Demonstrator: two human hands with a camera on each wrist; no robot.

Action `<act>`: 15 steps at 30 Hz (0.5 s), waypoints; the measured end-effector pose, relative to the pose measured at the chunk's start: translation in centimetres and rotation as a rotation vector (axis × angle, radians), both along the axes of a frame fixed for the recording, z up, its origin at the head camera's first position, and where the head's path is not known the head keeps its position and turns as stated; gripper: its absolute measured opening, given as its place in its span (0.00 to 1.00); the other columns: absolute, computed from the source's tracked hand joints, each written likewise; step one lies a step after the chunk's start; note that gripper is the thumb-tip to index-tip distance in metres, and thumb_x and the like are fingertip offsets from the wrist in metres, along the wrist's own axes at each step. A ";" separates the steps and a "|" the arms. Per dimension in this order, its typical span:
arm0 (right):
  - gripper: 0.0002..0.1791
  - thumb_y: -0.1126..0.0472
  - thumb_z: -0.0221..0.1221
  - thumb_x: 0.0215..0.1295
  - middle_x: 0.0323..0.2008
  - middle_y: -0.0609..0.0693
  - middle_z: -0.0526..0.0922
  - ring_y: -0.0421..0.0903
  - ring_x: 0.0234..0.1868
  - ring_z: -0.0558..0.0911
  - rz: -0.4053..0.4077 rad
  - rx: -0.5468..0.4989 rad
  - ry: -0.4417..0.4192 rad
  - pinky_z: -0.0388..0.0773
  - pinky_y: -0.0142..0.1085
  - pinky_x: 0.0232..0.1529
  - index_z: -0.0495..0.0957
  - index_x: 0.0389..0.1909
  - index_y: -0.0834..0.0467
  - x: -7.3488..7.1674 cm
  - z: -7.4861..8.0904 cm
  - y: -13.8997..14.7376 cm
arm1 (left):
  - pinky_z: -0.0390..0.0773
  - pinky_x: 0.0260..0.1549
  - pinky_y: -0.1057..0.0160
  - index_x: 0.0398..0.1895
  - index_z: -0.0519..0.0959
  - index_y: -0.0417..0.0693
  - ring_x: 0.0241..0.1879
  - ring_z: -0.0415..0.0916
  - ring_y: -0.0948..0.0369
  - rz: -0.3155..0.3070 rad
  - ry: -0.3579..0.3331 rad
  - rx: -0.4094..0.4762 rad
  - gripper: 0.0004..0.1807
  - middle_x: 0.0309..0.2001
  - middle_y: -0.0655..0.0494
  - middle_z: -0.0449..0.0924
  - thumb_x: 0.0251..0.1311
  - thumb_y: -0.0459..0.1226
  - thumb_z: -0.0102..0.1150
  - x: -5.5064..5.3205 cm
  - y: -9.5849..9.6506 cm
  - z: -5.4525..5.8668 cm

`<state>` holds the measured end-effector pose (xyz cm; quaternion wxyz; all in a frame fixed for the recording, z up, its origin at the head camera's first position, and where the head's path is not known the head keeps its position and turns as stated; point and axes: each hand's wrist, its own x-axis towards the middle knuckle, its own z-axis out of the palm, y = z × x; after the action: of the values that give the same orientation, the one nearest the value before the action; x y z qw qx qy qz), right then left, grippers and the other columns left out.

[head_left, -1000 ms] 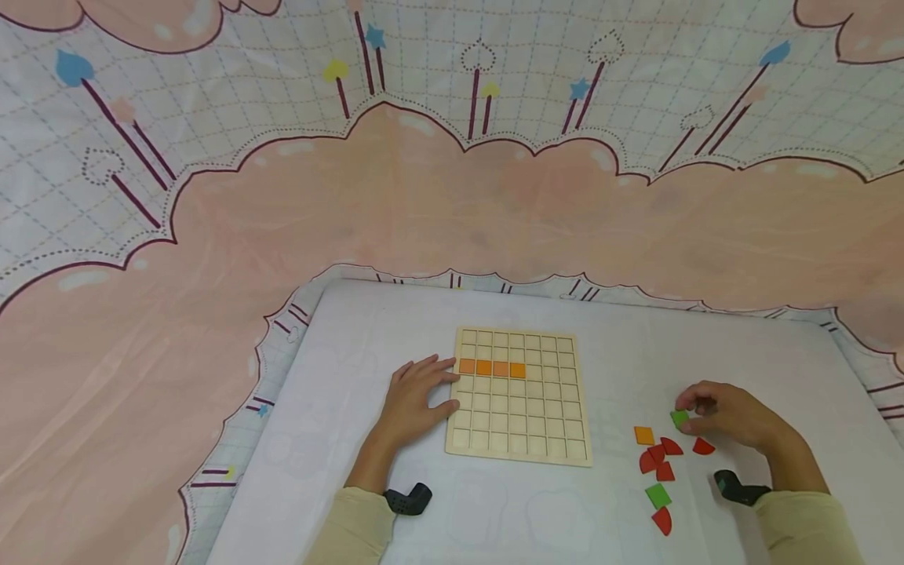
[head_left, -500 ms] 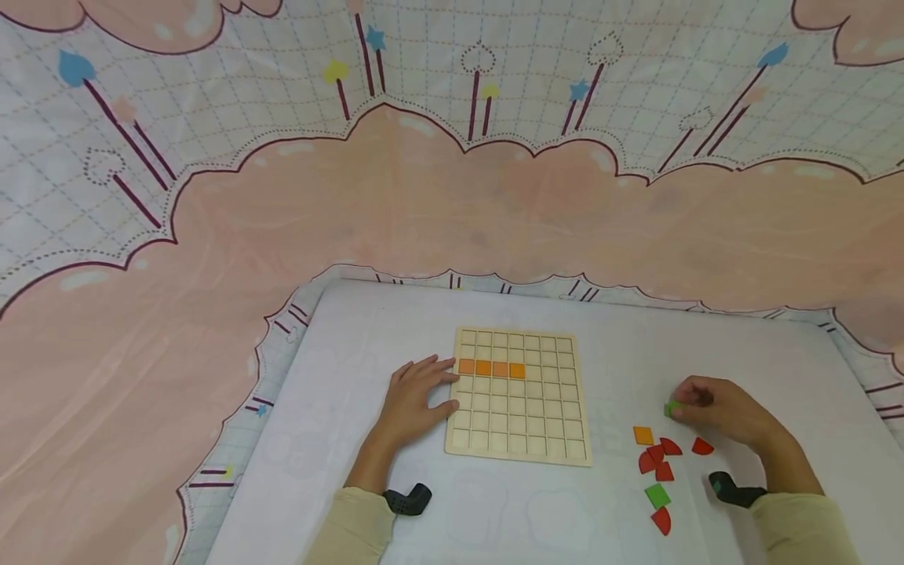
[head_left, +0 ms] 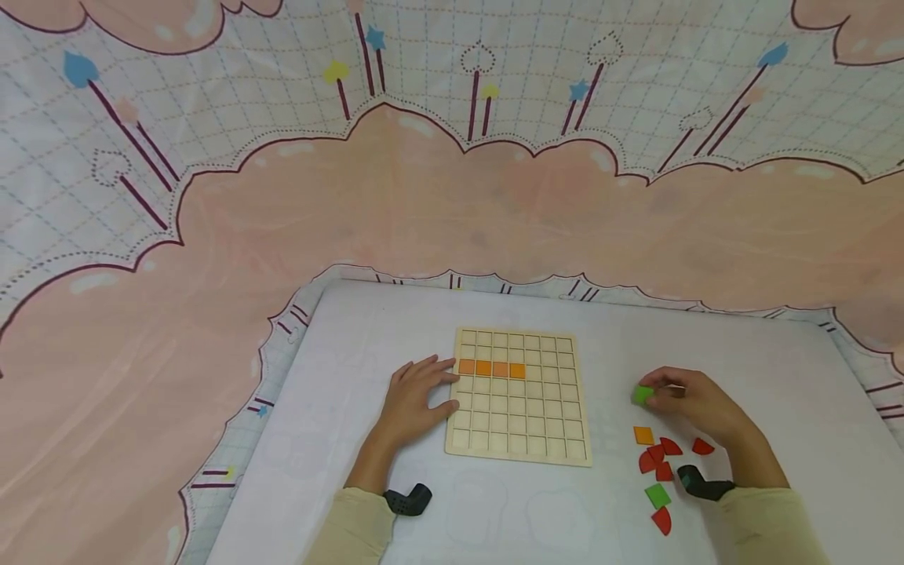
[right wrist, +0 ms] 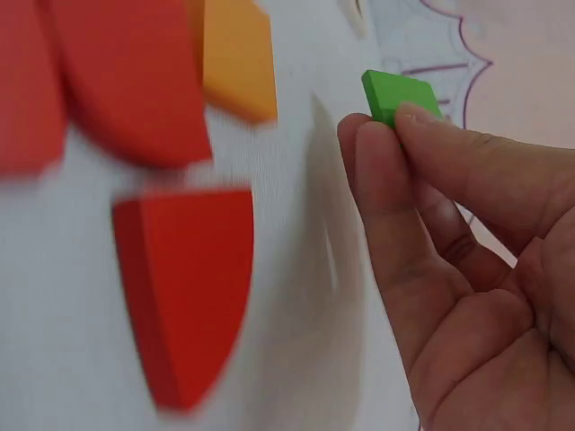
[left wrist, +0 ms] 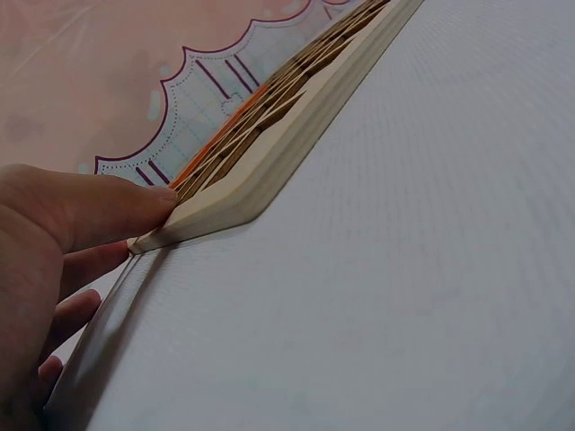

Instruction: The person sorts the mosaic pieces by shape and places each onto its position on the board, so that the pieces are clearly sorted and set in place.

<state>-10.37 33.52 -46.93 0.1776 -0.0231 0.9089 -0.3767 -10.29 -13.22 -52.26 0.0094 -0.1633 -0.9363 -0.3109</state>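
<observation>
A light wooden grid board (head_left: 523, 424) lies on the table, with several orange square tiles (head_left: 483, 367) in a row of its cells. Along the board's left edge rests my left hand (head_left: 417, 396), fingers spread and relaxed; in the left wrist view the thumb (left wrist: 108, 206) touches the rim. To the right of the board, my right hand (head_left: 695, 400) pinches a green square tile (head_left: 642, 394) between thumb and fingertips. The right wrist view shows the green tile (right wrist: 400, 92) held above the table, one corner covered by the thumb.
Below the right hand lie an orange tile (head_left: 643, 435), several red quarter-round pieces (head_left: 661, 520) and another green tile (head_left: 657, 495). The white table (head_left: 353, 329) ends at a patterned cloth backdrop (head_left: 523, 212). Black devices (head_left: 410, 500) sit at both wrists.
My right hand has lifted the green tile and carried it left, toward the board. The left hand and the board have stayed in place.
</observation>
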 end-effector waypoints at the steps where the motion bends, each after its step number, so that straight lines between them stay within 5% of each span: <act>1: 0.17 0.52 0.65 0.68 0.57 0.56 0.81 0.57 0.58 0.78 -0.005 0.000 0.001 0.81 0.45 0.54 0.81 0.55 0.54 -0.1 0.0 -0.4 | 0.53 0.75 0.39 0.57 0.84 0.58 0.76 0.62 0.55 0.001 -0.001 0.000 0.22 0.71 0.63 0.74 0.58 0.46 0.70 0.0 0.0 0.0; 15: 0.16 0.52 0.65 0.68 0.47 0.52 0.84 0.49 0.49 0.79 0.010 -0.116 0.002 0.77 0.36 0.49 0.83 0.51 0.57 -2.4 -0.2 -4.5 | 0.53 0.75 0.39 0.57 0.84 0.59 0.76 0.62 0.55 0.004 -0.008 0.006 0.22 0.70 0.63 0.75 0.57 0.46 0.70 0.0 0.1 0.1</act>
<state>-12.82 28.97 -47.14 0.1770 -0.0382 0.8856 -0.4276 -10.28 -13.11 -52.14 0.0069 -0.1603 -0.9357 -0.3142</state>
